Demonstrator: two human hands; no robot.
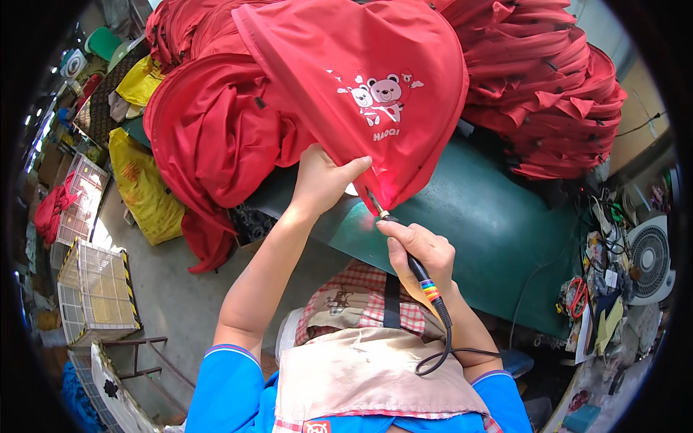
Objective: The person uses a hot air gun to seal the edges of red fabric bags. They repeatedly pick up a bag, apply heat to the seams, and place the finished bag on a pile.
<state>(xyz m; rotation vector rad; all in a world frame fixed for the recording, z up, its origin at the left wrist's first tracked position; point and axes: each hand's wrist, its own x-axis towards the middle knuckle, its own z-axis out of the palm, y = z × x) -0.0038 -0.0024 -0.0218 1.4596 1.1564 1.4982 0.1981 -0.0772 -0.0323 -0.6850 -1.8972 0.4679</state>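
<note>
A red fabric canopy [419, 58] with printed white bears stands up in front of me, its narrow corner pointing down toward me. My left hand [321, 180] is closed on the canopy's left edge just above that corner, thumb lying over the cloth. In my right hand [426, 254] is a soldering iron [414, 268] with a black handle, coloured bands and a black cord. Its metal tip meets the canopy near the low corner; whether it goes through the cloth I cannot tell. A bright reddish glow shows on the fabric there.
Beneath the canopy is a green tabletop [498, 231]. Stacked red canopies [541, 94] lie at the back right, and more red fabric [209, 130] hangs at the left. A yellow bag [148, 195], a wire crate [101, 289], a white fan [650, 260] and tangled cables surround the workplace.
</note>
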